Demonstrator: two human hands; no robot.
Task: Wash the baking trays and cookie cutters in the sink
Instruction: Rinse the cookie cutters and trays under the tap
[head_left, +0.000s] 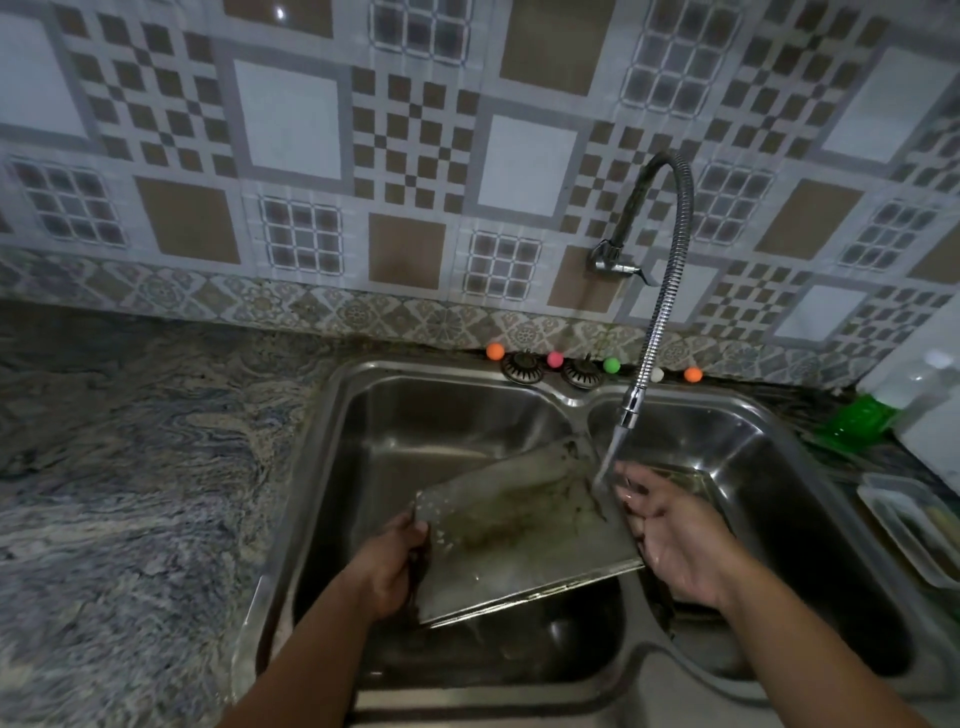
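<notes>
Marbled grey-blue stone surface (130, 467) at far left, bare where visible. Double-bowl stainless steel sink (322, 415) set into it. Left hand (397, 564): fingers curled round the near-left corner of flat, stained grey metal baking tray (519, 525). Tray held tilted above the left bowl, long axis running near-left to far-right, far-right end over the divider. Flexible coiled chrome tap (670, 260) above; water stream (605, 465) landing at tray's right edge. Right hand (670, 535): fingers loosely spread, holding nothing, just beside that edge, nearer the stream. Likely next: rubbing the wetted face. Patterned brown-and-white tiled wall (291, 119) behind.
</notes>
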